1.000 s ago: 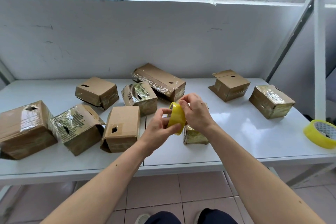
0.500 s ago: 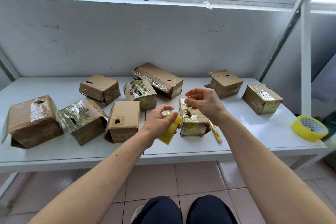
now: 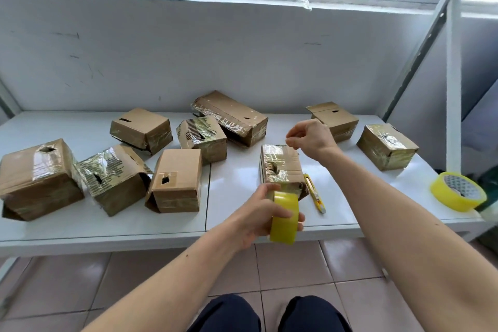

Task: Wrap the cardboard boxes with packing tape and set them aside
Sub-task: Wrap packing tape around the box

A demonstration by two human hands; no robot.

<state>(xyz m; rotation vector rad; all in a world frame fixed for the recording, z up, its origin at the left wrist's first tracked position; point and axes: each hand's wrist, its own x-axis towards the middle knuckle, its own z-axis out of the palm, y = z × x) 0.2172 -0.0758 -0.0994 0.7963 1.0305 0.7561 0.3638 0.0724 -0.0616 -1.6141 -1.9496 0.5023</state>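
Head view, the only one. Left hand (image 3: 258,213) grips the tape roll (image 3: 285,217) edge-on, fingers across its outer face, held at the near table (image 3: 107,229) edge just in front of the centre box (image 3: 280,167). Right hand (image 3: 310,137) is raised above and behind that box, thumb and forefinger pinched together. Looks like it holds the free tape end, but the clear film between hand and roll doesn't show, so I can't confirm.

Step, my read: pulling out a length of tape to lay over the centre box. That box already has shiny film on its top and near side, so probably a further pass rather than a first one.

Next move needs: tape kept taut and off itself, end pressed down on the far face, roll run over the top, then a cut. Knife (image 3: 314,193) lies touching or just beside the box's right side, in reach.

Boxes: nine on the table, all closed, several with small torn holes; contents can't be seen. Most show tape. The brown box (image 3: 176,178) left of centre looks almost bare, likely next. Two sit apart on the right, the taped box (image 3: 386,147) and another behind the right hand.

Spare roll (image 3: 458,191) sits at the right table edge.
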